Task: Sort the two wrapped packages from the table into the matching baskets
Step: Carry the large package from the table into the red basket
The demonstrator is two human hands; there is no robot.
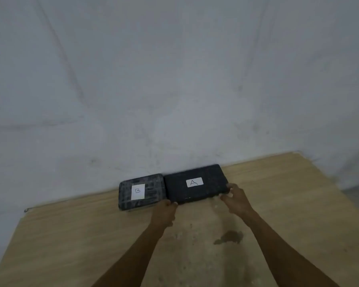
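Two dark wrapped packages lie side by side at the far edge of the wooden table (pixel 91 235), against the wall. The right one, package A (pixel 211 175), carries a white label marked A. The left one, package B (pixel 151 191), has shiny tape and a white label marked B. My left hand (pixel 164 212) grips the near left corner of package A, where it meets package B. My right hand (pixel 234 198) holds its near right corner. No baskets are in view.
A pale wall (pixel 174 79) rises directly behind the packages. A dark stain (pixel 230 237) marks the table between my forearms. The table's right edge runs diagonally at the far right, with floor beyond it.
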